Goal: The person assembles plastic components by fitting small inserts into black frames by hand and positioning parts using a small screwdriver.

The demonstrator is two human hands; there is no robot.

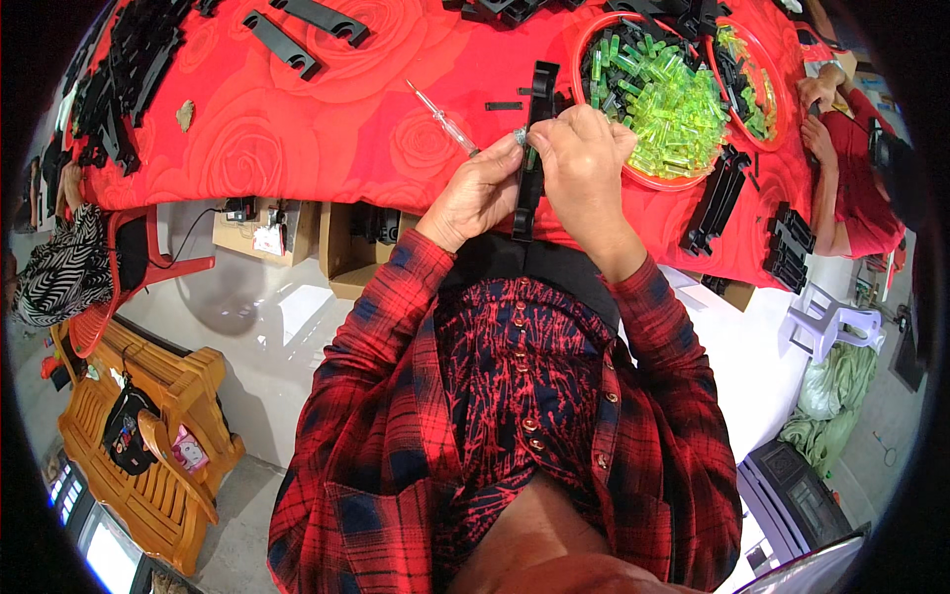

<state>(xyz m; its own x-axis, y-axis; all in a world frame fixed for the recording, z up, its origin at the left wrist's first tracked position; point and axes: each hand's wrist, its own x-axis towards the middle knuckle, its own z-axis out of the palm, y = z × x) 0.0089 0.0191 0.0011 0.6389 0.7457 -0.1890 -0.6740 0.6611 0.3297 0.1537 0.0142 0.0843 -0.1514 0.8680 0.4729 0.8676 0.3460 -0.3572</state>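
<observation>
Your left hand (480,193) pinches a clear-handled screwdriver (445,121); your right hand (584,158) clamps the long black plastic strip (531,158) upright, steadying it at the desk's (297,129) near edge.

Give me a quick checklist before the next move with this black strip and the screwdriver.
1. Black plastic strip gripped upright by the right hand: ok.
2. Clear-handled screwdriver in the left hand: ok.
3. Screwdriver tip seated on the strip: cannot tell, fingers hide it.
4. Red bowl of green pieces within reach beside the right hand: ok.
5. Spare black strips on the red cloth: ok.
</observation>
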